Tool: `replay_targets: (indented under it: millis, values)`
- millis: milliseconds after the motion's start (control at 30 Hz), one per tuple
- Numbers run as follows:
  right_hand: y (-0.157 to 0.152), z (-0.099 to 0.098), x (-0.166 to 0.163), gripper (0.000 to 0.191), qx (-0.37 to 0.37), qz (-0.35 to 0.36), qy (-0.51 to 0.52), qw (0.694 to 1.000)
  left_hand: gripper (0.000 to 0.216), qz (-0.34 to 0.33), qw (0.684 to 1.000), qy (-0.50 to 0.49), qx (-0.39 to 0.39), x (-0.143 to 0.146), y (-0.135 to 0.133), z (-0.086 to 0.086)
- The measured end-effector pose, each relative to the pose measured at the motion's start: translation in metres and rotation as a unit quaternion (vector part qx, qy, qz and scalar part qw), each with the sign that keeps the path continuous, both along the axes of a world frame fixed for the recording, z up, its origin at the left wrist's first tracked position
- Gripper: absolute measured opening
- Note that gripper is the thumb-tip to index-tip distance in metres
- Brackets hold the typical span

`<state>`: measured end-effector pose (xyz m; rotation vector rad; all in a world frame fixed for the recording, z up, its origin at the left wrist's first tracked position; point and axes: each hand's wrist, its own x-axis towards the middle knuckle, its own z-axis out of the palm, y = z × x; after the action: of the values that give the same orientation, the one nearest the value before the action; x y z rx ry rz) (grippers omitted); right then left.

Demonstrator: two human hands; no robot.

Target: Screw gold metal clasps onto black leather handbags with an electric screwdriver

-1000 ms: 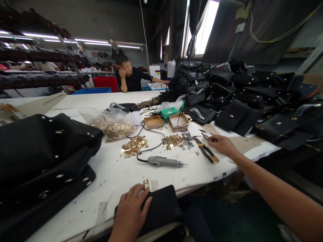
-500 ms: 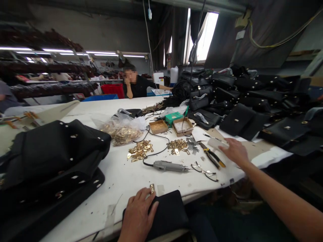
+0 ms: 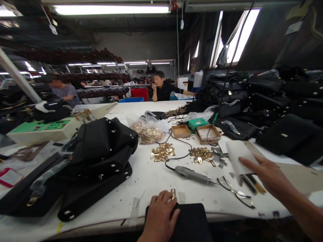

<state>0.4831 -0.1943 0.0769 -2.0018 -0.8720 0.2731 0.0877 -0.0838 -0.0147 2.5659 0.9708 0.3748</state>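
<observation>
My left hand [image 3: 161,212] rests on a flat black leather piece [image 3: 193,222] at the table's front edge, fingers curled over its far left corner. A small gold metal plate [image 3: 173,194] stands out at those fingertips. Between the thumb and fingers of my right hand [image 3: 267,171] is a white sheet [image 3: 239,156], raised over the table. Partly behind that sheet and hand lie the yellow-and-black pliers [image 3: 257,185]. A grey electric screwdriver [image 3: 193,174] and a pair of eyeglasses [image 3: 236,193] lie between my hands.
Gold plates [image 3: 163,152] and grey metal plates [image 3: 219,156] lie in piles. Behind them are a bag of gold parts [image 3: 151,134] and a small cardboard box [image 3: 181,131]. Black bags [image 3: 101,148] stand left; more [image 3: 290,134] are heaped right. Two people are farther back.
My right hand has taken up the white sheet, which now stands raised over the pliers. The view has swung left. My left hand stays on the black leather piece.
</observation>
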Motion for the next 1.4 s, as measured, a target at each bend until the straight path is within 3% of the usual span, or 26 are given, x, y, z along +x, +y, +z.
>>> replay_targets:
  millis: [67,200,267,367,533,633,700,833,1000,1067,1200,1300,1400]
  values:
    - [0.033,0.012,-0.039,0.046,0.005,0.034,0.098,0.995,0.028,-0.007,1.000,-0.001,0.007,-0.001,0.001,-0.003]
    - [0.113,0.018,-0.090,0.048,0.104,0.103,0.181,0.973,0.028,-0.019,0.999,-0.012,0.039,-0.003,0.005,-0.023]
    - [0.155,0.020,-0.102,0.048,0.123,0.117,0.155,0.973,0.028,-0.021,0.998,-0.019,0.063,-0.003,0.008,-0.040]
    - [0.221,0.024,-0.110,0.045,0.102,0.122,0.036,0.987,0.033,-0.024,0.993,-0.028,0.111,-0.003,0.013,-0.062]
    - [0.324,0.019,-0.116,0.039,0.045,0.132,-0.044,0.989,0.042,-0.040,0.983,-0.034,0.175,-0.007,0.021,-0.072]
    - [0.358,-0.001,-0.123,0.053,-0.003,0.161,-0.051,0.986,0.046,-0.038,0.978,-0.034,0.202,-0.007,0.022,-0.072]
    - [0.361,-0.018,-0.131,0.059,-0.021,0.186,-0.053,0.981,0.047,-0.024,0.979,-0.029,0.202,-0.006,0.021,-0.071]
    - [0.313,-0.041,-0.137,0.046,-0.027,0.242,-0.059,0.968,0.041,-0.018,0.987,-0.023,0.161,-0.003,0.014,-0.058]
    - [0.187,-0.035,-0.105,0.024,-0.038,0.269,-0.052,0.961,0.032,-0.032,0.993,-0.004,0.118,-0.002,0.011,-0.028]
    - [0.132,-0.028,-0.078,0.027,-0.052,0.245,-0.050,0.967,0.033,-0.042,0.992,0.011,0.116,-0.001,0.013,-0.020]
    - [0.036,-0.024,-0.017,0.031,-0.135,0.103,-0.094,0.981,0.030,-0.053,0.991,0.032,0.117,0.003,0.013,-0.012]
    - [-0.011,-0.034,0.006,0.027,-0.197,0.125,-0.121,0.965,0.029,-0.051,0.991,0.048,0.112,0.004,0.011,-0.008]
    - [-0.034,-0.049,0.001,0.027,-0.218,0.166,-0.146,0.951,0.028,-0.049,0.991,0.060,0.106,0.006,0.010,-0.004]
